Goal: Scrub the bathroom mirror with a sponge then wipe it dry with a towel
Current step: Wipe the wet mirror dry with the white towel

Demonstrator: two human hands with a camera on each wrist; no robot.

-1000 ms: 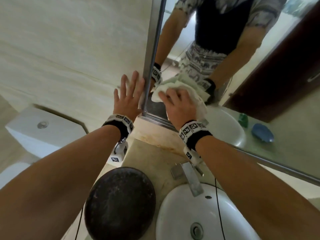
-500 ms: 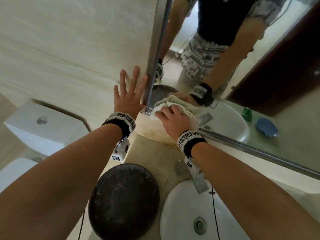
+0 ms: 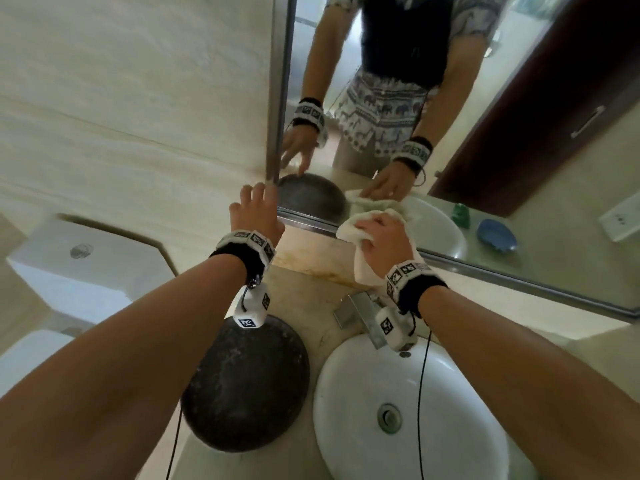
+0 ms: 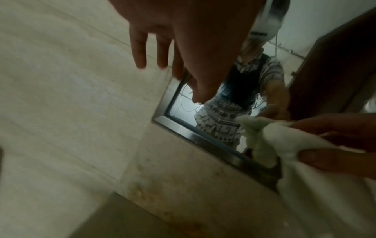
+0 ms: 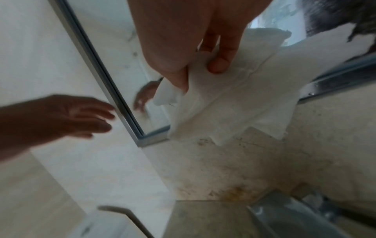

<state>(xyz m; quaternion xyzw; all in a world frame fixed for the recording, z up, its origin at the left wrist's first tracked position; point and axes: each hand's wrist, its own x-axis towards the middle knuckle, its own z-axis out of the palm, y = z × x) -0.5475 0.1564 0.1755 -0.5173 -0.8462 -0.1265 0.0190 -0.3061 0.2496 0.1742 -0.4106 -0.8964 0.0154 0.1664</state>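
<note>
The mirror hangs in a metal frame above the counter. My right hand grips a bunched white towel against the mirror's bottom edge, a short way right of its lower left corner. In the right wrist view the thumb and fingers of the right hand pinch the towel, which hangs over the frame. My left hand is empty, its fingers straight, beside the frame's lower left corner on the wall side; whether it touches the wall is unclear. The left wrist view shows the left hand and the towel.
A white basin with a metal faucet lies below my right arm. A dark round bowl stands on the counter to its left. A toilet tank is at far left. A blue dish shows in the mirror.
The right hand has slid the towel from the mirror's lower left corner rightward along the bottom edge. The left hand has dropped lower, from flat on the wall to beside the corner.
</note>
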